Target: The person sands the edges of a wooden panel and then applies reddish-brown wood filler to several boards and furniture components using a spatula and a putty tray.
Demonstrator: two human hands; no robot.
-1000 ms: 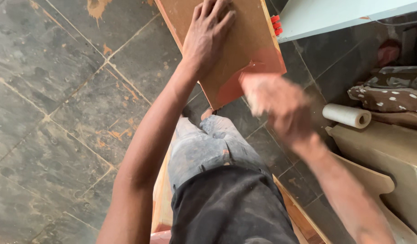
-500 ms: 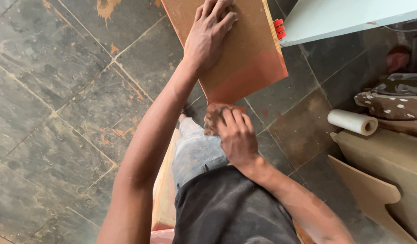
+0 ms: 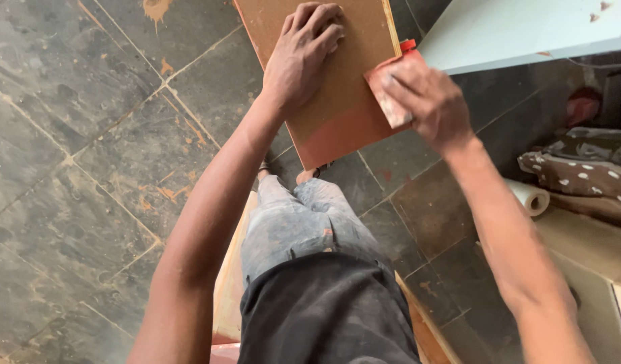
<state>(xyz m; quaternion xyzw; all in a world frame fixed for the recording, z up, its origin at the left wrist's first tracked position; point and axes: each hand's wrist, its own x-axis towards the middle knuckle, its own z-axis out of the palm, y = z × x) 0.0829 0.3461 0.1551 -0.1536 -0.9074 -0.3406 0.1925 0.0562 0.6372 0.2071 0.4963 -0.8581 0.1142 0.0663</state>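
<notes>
A brown wooden board (image 3: pixel 337 87) lies flat in front of me, its near end a redder shade. My left hand (image 3: pixel 300 57) presses palm-down on the board's middle with fingers spread. My right hand (image 3: pixel 425 98) grips a folded piece of sandpaper (image 3: pixel 388 94), reddish and dusty, held against the board's right edge. A small red object (image 3: pixel 407 45) shows just beyond the sandpaper at the board's edge.
Dark stone floor tiles (image 3: pixel 88 148) lie below. A pale blue panel (image 3: pixel 526 30) stands at the upper right. A white paper roll (image 3: pixel 531 197), spotted fabric (image 3: pixel 580 172) and tan board pieces (image 3: pixel 593 269) lie on the right. Another wooden piece (image 3: pixel 226 283) sits under my legs.
My right hand went down to my knee and has come back up to the board's right edge with the sandpaper. My left hand has stayed on the board.
</notes>
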